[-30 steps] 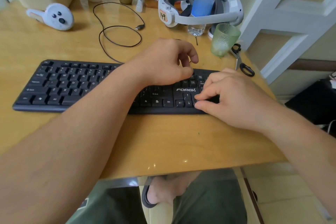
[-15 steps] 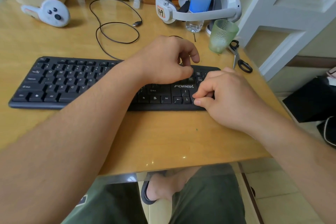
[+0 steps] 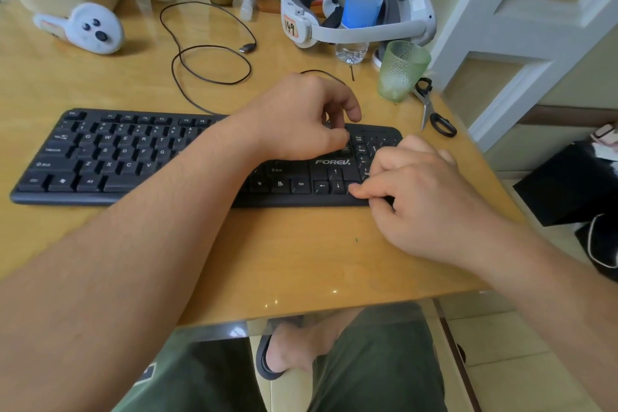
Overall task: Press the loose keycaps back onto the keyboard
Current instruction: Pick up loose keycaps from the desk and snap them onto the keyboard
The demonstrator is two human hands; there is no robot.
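Hands (image 3: pixel 301 117) on keyboard (image 3: pixel 133 157), beside glass (image 3: pixel 401 72)

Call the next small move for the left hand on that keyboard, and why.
Probably press straight down with the thumb. The left hand sits curled over the key block above the FOREV logo on the keyboard, thumb tip on a key there; whether a keycap is under it is hidden. The right hand rests on the keyboard's right end beside the arrow keys, seemingly steadying it.
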